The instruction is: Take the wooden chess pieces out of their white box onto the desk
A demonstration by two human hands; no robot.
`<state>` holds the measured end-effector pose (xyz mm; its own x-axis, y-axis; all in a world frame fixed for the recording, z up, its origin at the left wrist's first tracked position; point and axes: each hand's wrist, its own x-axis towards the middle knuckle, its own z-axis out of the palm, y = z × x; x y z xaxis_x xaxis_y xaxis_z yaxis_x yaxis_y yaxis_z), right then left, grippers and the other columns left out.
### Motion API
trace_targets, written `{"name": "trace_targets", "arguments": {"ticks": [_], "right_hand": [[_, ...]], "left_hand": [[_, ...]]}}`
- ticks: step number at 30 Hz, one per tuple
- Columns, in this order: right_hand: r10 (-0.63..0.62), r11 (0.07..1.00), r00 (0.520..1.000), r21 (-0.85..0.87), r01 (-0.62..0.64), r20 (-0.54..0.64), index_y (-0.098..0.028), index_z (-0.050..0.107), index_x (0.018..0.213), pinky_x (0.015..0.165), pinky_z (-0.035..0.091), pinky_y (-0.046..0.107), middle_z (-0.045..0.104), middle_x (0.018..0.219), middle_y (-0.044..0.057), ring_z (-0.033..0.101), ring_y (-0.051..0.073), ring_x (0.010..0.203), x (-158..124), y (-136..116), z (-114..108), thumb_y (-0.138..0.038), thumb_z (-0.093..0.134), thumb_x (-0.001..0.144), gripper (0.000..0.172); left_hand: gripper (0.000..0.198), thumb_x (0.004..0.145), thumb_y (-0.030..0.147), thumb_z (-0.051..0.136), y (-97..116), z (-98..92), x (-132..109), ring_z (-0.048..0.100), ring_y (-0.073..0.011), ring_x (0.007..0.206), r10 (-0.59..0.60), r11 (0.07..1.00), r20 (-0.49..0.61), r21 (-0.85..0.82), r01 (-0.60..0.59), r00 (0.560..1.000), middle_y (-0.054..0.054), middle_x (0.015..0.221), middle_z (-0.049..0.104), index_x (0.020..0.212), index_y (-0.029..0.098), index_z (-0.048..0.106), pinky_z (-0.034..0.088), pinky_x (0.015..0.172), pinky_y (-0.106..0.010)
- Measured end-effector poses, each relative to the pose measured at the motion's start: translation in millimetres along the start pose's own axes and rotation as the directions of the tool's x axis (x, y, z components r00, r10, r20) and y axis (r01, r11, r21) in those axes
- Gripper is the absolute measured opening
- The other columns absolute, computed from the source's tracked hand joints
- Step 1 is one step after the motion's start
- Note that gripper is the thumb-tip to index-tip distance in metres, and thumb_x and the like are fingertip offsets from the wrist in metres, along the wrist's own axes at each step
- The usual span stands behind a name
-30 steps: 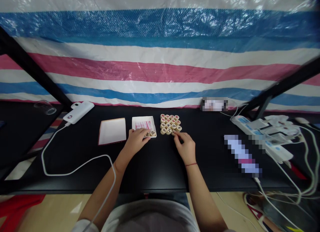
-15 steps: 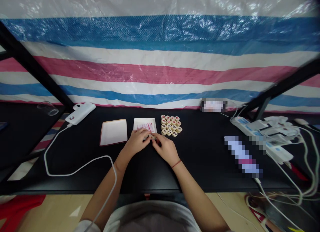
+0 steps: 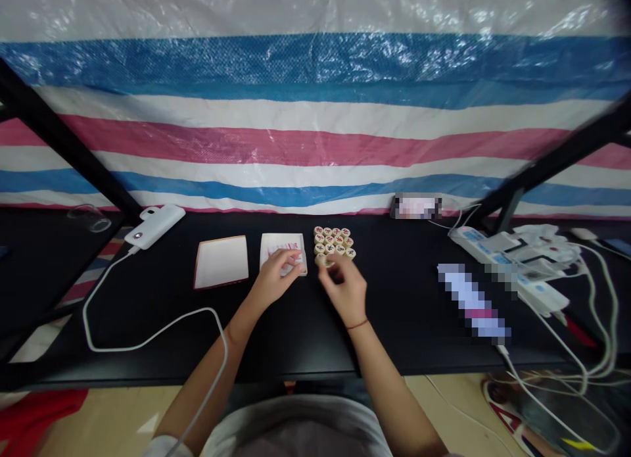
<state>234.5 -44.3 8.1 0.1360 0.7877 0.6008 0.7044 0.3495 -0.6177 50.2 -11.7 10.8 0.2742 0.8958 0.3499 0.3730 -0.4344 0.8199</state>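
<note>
My left hand [image 3: 279, 276] is over the near part of a small white open box [image 3: 265, 246] with a pink-and-white printed paper [image 3: 274, 246] inside. Its thumb and fingers are curved and apart, with nothing visible between them. My right hand [image 3: 346, 289] is at the near edge of a block of stacked Chinese chess pieces [image 3: 335, 240], round and cream-coloured with red or dark characters. Its thumb and forefinger close round a chess piece [image 3: 321, 260] at the near left corner. The hand hides most of the nearest row.
A shallow white box lid [image 3: 223, 260] lies left of the box. A white charger-like device [image 3: 155, 225] trails a cable across the black table [image 3: 296, 338]. To the right are a blurred phone [image 3: 473, 302], a power strip [image 3: 517, 273] and tangled cables. A striped sheet [image 3: 315, 141] hangs behind.
My hands have come apart. The right hand moved right from the box to the block's near row with a piece; the left stayed by the box, its fingers now apart.
</note>
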Motion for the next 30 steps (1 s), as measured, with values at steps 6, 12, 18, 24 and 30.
{"name": "trace_targets", "arguments": {"ticks": [6, 12, 18, 24, 30], "right_hand": [[0.28, 0.932, 0.957, -0.215, -0.29, -0.075, -0.015, 0.066, 0.092, 0.062, 0.044, 0.028, 0.063, 0.075, 0.005, 0.053, 0.015, 0.059, -1, 42, -16, -0.049, 0.053, 0.084, 0.037], [0.257, 0.948, 0.966, -0.199, -0.249, 0.017, -0.016, 0.068, 0.094, 0.062, 0.044, 0.029, 0.064, 0.088, 0.008, 0.05, 0.013, 0.057, -5, 45, -9, -0.047, 0.051, 0.088, 0.035], [0.233, 0.952, 0.971, -0.191, -0.24, -0.062, -0.016, 0.068, 0.098, 0.064, 0.047, 0.03, 0.061, 0.092, 0.008, 0.052, 0.014, 0.062, -5, 40, -9, -0.036, 0.051, 0.087, 0.029], [0.073, 0.996, 0.993, -0.049, -0.069, 0.092, -0.017, 0.066, 0.097, 0.068, 0.049, 0.029, 0.061, 0.082, 0.005, 0.054, 0.015, 0.066, -7, 15, -3, -0.026, 0.047, 0.09, 0.022], [-0.082, 0.994, 0.95, 0.099, 0.055, 0.301, -0.022, 0.062, 0.117, 0.075, 0.054, 0.028, 0.063, 0.114, 0.008, 0.062, 0.014, 0.076, -11, 2, 3, -0.025, 0.05, 0.091, 0.029]], "left_hand": [[0.026, 0.088, 0.029, 0.059, -6, 3.3, 0, 0.063, -0.024, 0.102, 0.043, 0.905, 0.109, 0.416, -0.084, 0.993, -0.008, 0.106, 0.068, 0.112, 0.019, 0.062, 0.048, 0.091, -0.039], [0.026, 0.087, 0.034, 0.061, 0, 9.4, -2, 0.063, -0.0249, 0.101, -0.021, 0.821, 0.131, 0.568, -0.058, 0.991, -0.006, 0.105, 0.071, 0.11, 0.023, 0.064, 0.041, 0.091, -0.04], [0.021, 0.09, 0.031, 0.057, 3, 12.4, -3, 0.063, -0.0238, 0.1, -0.031, 0.82, 0.169, 0.568, -0.072, 0.985, -0.006, 0.102, 0.072, 0.108, 0.023, 0.065, 0.038, 0.09, -0.04], [0.02, 0.089, 0.025, 0.058, 2, 11.1, 0, 0.064, -0.0202, 0.1, 0.0, 0.878, 0.222, 0.467, -0.106, 0.975, -0.004, 0.105, 0.069, 0.11, 0.023, 0.061, 0.041, 0.091, -0.036], [0.022, 0.088, 0.031, 0.062, 3, 7.7, -1, 0.063, -0.0203, 0.102, 0.117, 0.922, 0.124, 0.355, -0.154, 0.985, -0.004, 0.104, 0.068, 0.108, 0.023, 0.063, 0.044, 0.095, -0.036]]}}
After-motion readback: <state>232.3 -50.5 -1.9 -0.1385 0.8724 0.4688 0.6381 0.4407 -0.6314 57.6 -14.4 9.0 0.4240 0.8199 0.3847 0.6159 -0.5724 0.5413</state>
